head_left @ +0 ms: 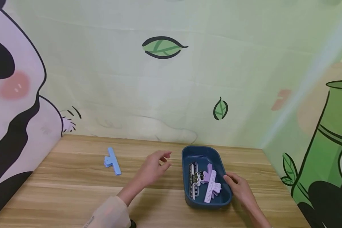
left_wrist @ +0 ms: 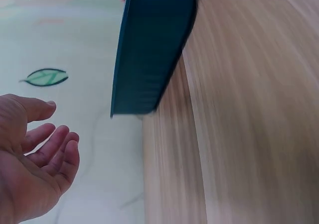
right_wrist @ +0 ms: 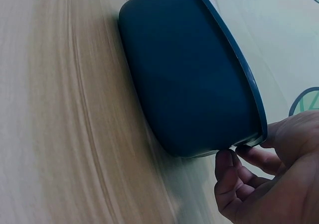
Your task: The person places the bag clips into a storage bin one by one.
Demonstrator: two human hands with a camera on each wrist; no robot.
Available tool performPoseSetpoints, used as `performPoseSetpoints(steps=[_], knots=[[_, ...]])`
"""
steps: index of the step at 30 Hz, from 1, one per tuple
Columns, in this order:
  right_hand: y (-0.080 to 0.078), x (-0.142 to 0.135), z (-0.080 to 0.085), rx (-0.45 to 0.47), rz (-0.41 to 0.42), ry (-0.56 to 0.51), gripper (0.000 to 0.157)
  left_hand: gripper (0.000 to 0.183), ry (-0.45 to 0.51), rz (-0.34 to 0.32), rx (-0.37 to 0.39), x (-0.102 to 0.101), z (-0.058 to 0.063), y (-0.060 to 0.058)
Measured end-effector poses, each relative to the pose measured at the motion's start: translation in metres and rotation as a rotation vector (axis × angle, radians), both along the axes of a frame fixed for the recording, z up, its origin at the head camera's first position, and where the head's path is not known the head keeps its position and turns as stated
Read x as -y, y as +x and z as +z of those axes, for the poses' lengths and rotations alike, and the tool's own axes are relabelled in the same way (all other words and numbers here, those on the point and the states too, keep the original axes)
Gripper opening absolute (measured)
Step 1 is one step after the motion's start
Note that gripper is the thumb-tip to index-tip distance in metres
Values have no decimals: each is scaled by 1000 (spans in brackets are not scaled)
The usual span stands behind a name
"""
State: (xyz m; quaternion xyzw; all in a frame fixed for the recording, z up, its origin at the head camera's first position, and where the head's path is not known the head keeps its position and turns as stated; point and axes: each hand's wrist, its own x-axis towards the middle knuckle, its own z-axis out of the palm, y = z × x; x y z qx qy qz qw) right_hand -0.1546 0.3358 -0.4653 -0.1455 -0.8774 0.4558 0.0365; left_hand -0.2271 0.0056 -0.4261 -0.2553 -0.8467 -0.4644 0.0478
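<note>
A dark blue plastic bin (head_left: 188, 202) stands on the wooden table, and several bag clips lie inside it. Two of these are black-and-white clips (head_left: 191, 182) at its left side; purple clips (head_left: 210, 186) lie at its right. My right hand (head_left: 240, 188) grips the bin's right rim, thumb on top and fingers curled beneath, as the right wrist view also shows. Left of the bin, my left hand (head_left: 155, 167) hovers with relaxed, slightly bent fingers and holds nothing. Farther left, a light blue clip (head_left: 112, 161) lies alone on the table.
The wooden table (head_left: 74, 190) reaches back to a pale green wall cloth (head_left: 117, 95) printed with leaves, a panda and bamboo. The bin's far end sits close to the table's back edge.
</note>
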Motion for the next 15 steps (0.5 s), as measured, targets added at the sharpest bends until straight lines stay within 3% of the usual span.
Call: performPoseSetpoints(steps=[8,15], knots=[[1,0,-1,0,-7,-5,44,37,60,82,5,23,-1,-5],[0,1,-1,12,-10,-3,45,37,37,150,22,53,4,-7]])
